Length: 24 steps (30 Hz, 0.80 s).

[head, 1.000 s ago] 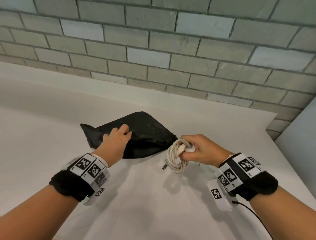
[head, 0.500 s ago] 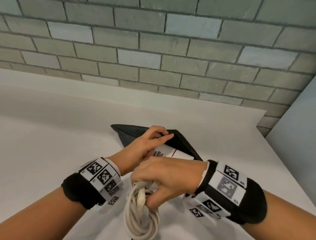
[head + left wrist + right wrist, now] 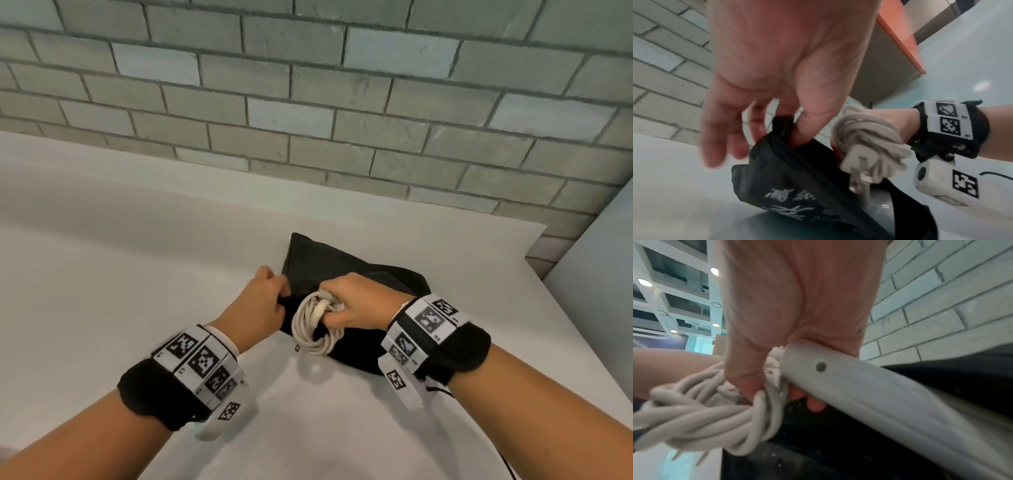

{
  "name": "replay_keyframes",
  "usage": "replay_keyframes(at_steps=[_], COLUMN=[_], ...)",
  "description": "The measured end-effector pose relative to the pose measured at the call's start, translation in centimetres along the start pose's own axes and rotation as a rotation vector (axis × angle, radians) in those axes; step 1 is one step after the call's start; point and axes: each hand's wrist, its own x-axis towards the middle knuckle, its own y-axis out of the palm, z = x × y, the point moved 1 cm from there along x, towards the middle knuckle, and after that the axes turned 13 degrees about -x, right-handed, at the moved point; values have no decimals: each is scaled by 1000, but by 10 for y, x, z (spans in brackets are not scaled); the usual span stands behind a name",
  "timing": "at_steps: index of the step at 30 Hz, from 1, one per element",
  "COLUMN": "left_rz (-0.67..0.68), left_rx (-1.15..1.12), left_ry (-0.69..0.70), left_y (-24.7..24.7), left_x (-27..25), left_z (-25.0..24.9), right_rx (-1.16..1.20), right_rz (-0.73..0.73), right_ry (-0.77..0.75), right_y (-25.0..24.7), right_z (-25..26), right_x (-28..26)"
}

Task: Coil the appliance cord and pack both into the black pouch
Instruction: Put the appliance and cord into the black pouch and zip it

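Nearest the camera, two forearms are reaching forward over the white desk (image 3: 102,274), each wearing a black wrist strap with square black-and-white markers; a little further on, the right hand (image 3: 356,301) is gripping the coiled white cord (image 3: 313,329) together with the pale cylindrical appliance (image 3: 869,386), its fingers (image 3: 815,405) curling round both, and the loops are hanging below the fist right at the pouch; the plug (image 3: 857,167) is sticking out of the bundle with its prongs pointing down towards the pouch's open mouth; beside it, the left hand (image 3: 260,305) is pinching the edge of the black pouch (image 3: 329,263) between thumb and fingers (image 3: 756,123) and holding that edge up, while the remaining fingers are hanging loosely; the pouch itself is lying on the desk under and beyond both hands, showing pale lettering on its side in the left wrist view; beyond it, a grey brick wall (image 3: 308,102) is rising from the back of the desk.
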Motion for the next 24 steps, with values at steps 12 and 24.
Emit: replay_keyframes(at_steps=[12,24], left_rz=[0,334], left_rx=[-240,-5], left_ry=[132,-154], left_y=[8,21], left_x=[-2,6], left_z=[-7,20], right_rx=[-151,-220], right_rz=[34,206], right_ry=[287,261], right_y=[28,47], right_z=[-17,-16], right_x=[30,29])
